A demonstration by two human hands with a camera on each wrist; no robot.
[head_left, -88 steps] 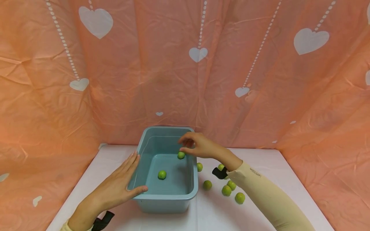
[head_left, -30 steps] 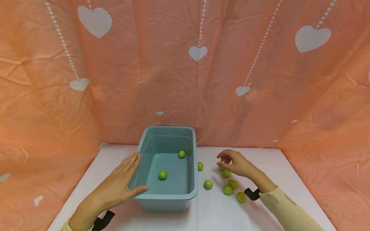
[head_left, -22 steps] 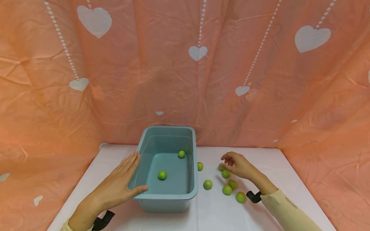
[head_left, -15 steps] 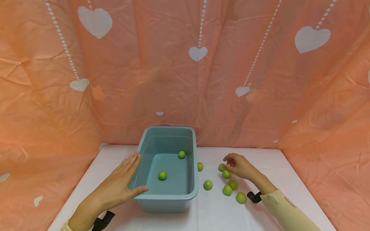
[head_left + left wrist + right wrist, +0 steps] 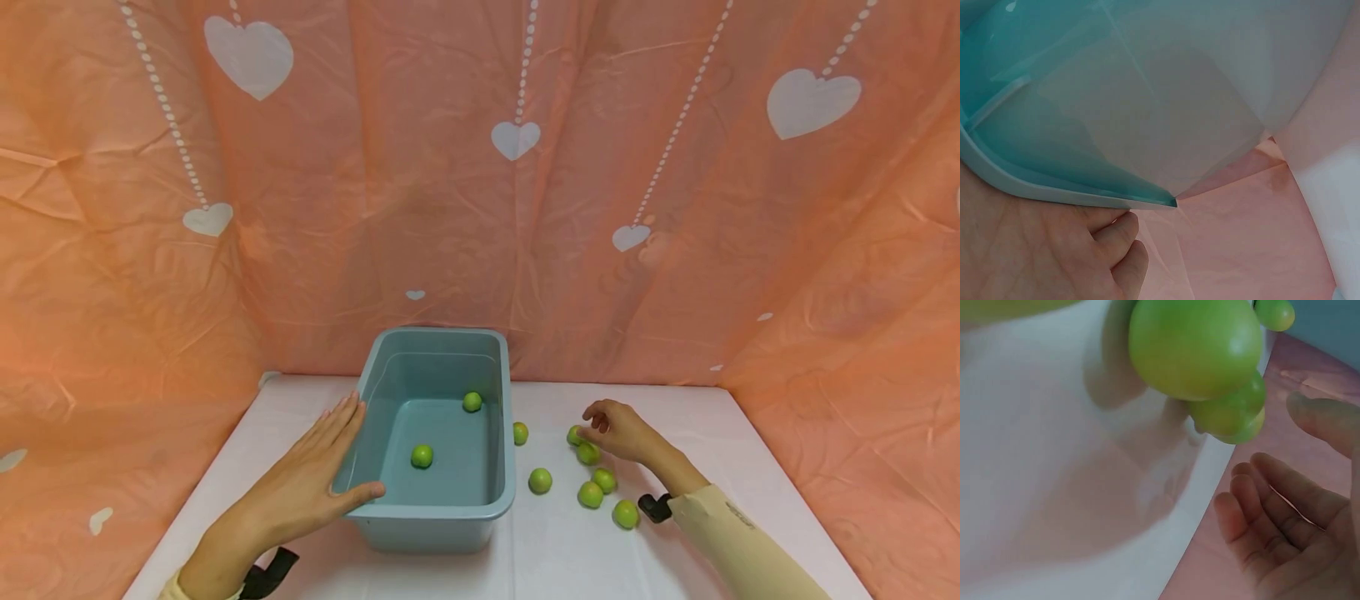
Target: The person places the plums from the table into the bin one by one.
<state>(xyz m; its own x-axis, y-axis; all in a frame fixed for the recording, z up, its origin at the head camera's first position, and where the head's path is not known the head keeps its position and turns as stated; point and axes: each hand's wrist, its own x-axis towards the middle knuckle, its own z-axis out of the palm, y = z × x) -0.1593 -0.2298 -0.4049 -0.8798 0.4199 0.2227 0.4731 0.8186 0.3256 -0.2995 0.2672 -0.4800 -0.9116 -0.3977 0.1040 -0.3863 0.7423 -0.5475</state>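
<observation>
A blue-grey plastic bin (image 5: 427, 512) stands on the table with two small round green fruits inside: one fruit (image 5: 422, 456) near the middle, another fruit (image 5: 472, 402) by the right wall. My left hand (image 5: 303, 471) rests along the bin's left rim, fingers straight, thumb over the near corner. In the left wrist view the palm of the left hand (image 5: 1041, 250) lies against the rim. My right hand (image 5: 626, 432) hovers beside a far fruit (image 5: 575, 435) and a nearer fruit (image 5: 588, 453), fingers loosely bent. In the right wrist view, nothing is between the right hand's fingers (image 5: 1244, 494).
More green fruits lie right of the bin: one fruit (image 5: 520, 432) against its side, another fruit (image 5: 540, 481) alone, and a cluster with a near fruit (image 5: 626, 514). A white cloth covers the table (image 5: 555, 558). An orange-pink curtain (image 5: 450, 208) with hearts encloses the back and sides.
My right hand has moved from above the bin's right side to the fruits on the table, then drifted slightly right. A fruit it was near now lies in the bin. The left hand stays put.
</observation>
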